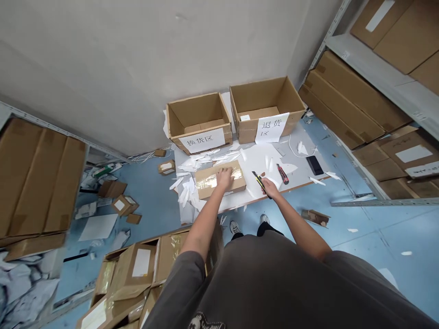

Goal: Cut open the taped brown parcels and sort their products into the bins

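Holding the hands apart near the middle of the frame, over the littered table. Resting the left hand on top of the taped carton, just left of the frame's centre, with the palm down, partly open and fingers slightly bent across the glossy tape. Closing the right hand around the black-and-yellow utility knife, right of the carton and near the table's front edge, with the upper end slanting toward the upper left and the lower end poking out below the fingers. Being unable to tell whether the blade is out. Showing the red-and-black cutter lying just right of this hand, and the dark phone farther right, near the table's right end. Leaving white paper strips scattered around the carton, mostly on its left and upper sides. Displaying two open boxes side by side along the table's far edge: the smaller box, upper centre, and the larger box, just right of it, both bearing white sheets with handwritten characters on their fronts
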Demonstrator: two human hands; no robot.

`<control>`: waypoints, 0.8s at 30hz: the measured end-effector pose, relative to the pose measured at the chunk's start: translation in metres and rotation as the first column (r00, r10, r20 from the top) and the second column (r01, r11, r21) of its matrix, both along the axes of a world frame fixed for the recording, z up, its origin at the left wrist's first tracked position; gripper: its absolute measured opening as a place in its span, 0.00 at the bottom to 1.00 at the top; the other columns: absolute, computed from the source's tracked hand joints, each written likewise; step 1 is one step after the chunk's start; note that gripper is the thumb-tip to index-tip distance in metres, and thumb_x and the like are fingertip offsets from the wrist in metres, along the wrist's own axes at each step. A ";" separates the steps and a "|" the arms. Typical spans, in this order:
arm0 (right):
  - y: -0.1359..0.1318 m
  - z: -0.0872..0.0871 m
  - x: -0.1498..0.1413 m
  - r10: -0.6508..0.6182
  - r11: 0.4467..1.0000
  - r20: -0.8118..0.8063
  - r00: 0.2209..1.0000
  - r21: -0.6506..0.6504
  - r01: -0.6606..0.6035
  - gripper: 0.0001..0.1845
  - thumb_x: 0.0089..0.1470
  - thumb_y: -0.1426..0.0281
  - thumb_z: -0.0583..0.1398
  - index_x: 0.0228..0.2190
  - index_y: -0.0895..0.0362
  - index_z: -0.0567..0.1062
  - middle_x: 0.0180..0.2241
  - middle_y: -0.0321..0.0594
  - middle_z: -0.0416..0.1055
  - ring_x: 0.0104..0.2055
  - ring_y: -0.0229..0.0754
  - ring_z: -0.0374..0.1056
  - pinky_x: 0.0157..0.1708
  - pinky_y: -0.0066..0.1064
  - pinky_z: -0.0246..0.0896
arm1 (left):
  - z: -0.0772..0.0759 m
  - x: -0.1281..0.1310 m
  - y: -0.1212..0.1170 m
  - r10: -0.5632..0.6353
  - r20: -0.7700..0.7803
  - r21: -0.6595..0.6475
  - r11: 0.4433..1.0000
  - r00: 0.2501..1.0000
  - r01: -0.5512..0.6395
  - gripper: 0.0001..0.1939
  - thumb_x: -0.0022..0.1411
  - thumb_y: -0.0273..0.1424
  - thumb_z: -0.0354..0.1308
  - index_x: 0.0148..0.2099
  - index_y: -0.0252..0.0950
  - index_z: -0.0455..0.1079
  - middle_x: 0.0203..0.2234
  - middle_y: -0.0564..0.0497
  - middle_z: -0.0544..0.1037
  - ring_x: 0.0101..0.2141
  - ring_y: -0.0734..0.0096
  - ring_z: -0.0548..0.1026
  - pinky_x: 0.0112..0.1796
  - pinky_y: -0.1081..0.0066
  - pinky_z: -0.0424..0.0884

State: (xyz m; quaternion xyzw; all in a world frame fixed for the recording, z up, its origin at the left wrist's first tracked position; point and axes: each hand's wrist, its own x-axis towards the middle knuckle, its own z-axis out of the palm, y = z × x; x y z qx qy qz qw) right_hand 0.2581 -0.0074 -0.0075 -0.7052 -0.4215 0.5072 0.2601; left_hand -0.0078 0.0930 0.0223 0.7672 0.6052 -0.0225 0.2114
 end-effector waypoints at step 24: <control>0.066 -0.009 0.027 0.458 0.874 0.216 0.862 0.066 -0.481 0.16 0.68 0.54 0.57 0.46 0.50 0.78 0.37 0.38 0.79 0.40 0.47 0.75 0.37 0.31 0.60 | -0.033 0.015 0.068 0.120 -0.255 -0.238 0.954 0.960 -0.182 0.69 0.47 0.42 0.80 0.81 0.39 0.43 0.78 0.31 0.41 0.75 0.25 0.40 0.70 0.39 0.51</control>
